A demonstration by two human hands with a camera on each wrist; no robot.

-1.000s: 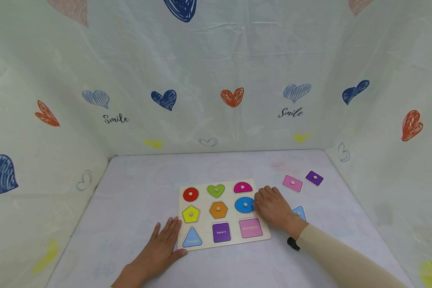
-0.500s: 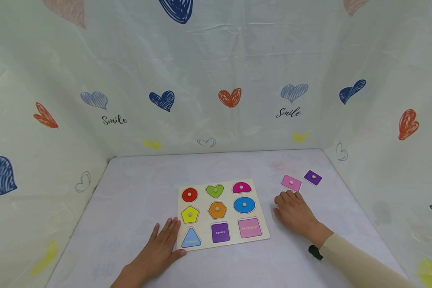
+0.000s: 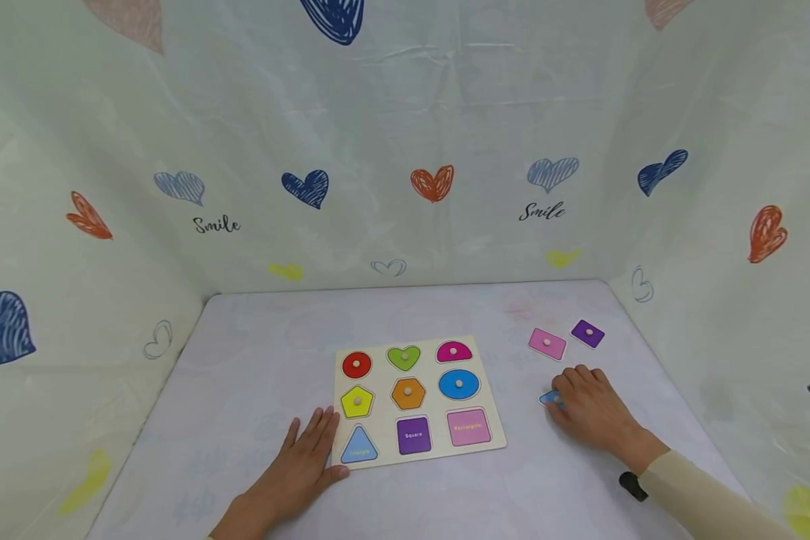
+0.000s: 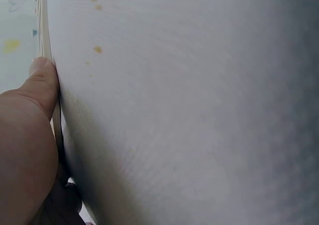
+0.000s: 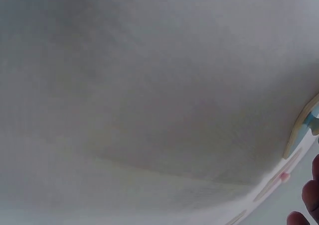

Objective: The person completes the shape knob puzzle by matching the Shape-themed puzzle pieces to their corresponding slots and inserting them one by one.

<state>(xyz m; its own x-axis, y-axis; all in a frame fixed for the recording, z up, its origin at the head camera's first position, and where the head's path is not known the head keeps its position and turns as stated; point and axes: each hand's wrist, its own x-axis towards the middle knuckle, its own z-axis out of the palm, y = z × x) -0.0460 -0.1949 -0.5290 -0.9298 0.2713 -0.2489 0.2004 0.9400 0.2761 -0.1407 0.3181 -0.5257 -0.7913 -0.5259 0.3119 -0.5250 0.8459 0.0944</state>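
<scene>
A pale shape puzzle board [image 3: 439, 367] lies in the middle of the table in the head view. My left hand [image 3: 300, 461] rests at its left edge with straight fingers; in the left wrist view the thumb [image 4: 42, 83] lies along that edge. To the right of the board, my right hand [image 3: 594, 412] pinches a blue triangle puzzle piece [image 3: 549, 397], mostly covered by the fingers. The right wrist view shows a corner of this blue piece [image 5: 297, 135] at its right edge. The board's bottom row shows a blue triangle, a purple square and a pink rectangle picture.
Beyond the right hand lie a pink knobbed piece [image 3: 547, 343] and a purple knobbed piece [image 3: 588, 334]. Several knobbed pieces, such as the red circle [image 3: 356, 365] and blue oval [image 3: 459, 385], sit in the board. A curtain with hearts [image 3: 391, 112] surrounds the table.
My right hand has left the blue oval on the board and moved right to the blue triangle piece, which has turned so a corner points left. My left hand has stayed in place.
</scene>
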